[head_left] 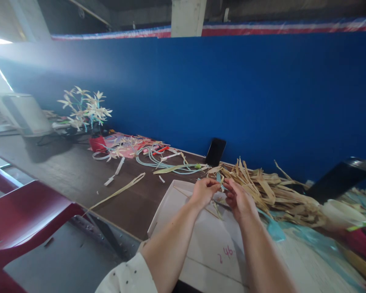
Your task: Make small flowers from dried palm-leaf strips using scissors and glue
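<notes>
My left hand (pixel 205 192) and my right hand (pixel 238 199) come together above a white cardboard box lid (pixel 198 248). Thumb and fingers of each are pinched around a small pale strip of dried husk (pixel 222 184); its exact shape is too small to make out. Below the fingers, scraps of husk (pixel 217 211) lie on the lid, which has pink handwritten numbers. Just right of my right hand spreads a heap of dried corn husks (pixel 262 185). A long split husk strip (pixel 122 190) rests on the dark table to the left.
A black phone (pixel 216 151) leans against the blue partition (pixel 262 89). Pale blue cord (pixel 146 160) lies coiled on the table (pixel 140 215). Husk flowers (pixel 88 106) stand in a red pot (pixel 97 143). A dark bottle (pixel 338 179) and white bowl (pixel 343 213) are at right, a red chair (pixel 33 215) at left.
</notes>
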Demonstrator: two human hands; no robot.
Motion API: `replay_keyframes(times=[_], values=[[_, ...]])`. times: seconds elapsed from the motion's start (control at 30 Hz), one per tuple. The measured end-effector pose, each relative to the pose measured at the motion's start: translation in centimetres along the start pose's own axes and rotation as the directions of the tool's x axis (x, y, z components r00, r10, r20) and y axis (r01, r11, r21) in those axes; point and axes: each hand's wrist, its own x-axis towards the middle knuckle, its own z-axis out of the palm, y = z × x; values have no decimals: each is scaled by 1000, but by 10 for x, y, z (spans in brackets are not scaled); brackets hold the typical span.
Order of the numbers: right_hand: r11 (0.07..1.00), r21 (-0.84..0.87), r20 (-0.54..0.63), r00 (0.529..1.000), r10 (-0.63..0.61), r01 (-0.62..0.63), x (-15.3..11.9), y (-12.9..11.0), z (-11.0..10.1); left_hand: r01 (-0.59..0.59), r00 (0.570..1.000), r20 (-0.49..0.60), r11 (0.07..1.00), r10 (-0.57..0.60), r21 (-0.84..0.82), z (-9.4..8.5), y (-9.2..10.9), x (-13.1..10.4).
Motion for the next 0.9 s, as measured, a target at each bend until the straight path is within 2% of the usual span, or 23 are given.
replay_keyframes(times=[0.3,0.67,0.9], values=[[999,-12,93,995,-33,34,1,1,-3,21,1000,15,1000,-21,-15,1,1,-1],[998,-35,63,996,-57,59,-3,-1,1,46,999,1,999,-46,-23,1,6,-4],[997,-33,95,993,-72,75,-2,0,0,47,999,-23,999,-47,12,0,5,-3]])
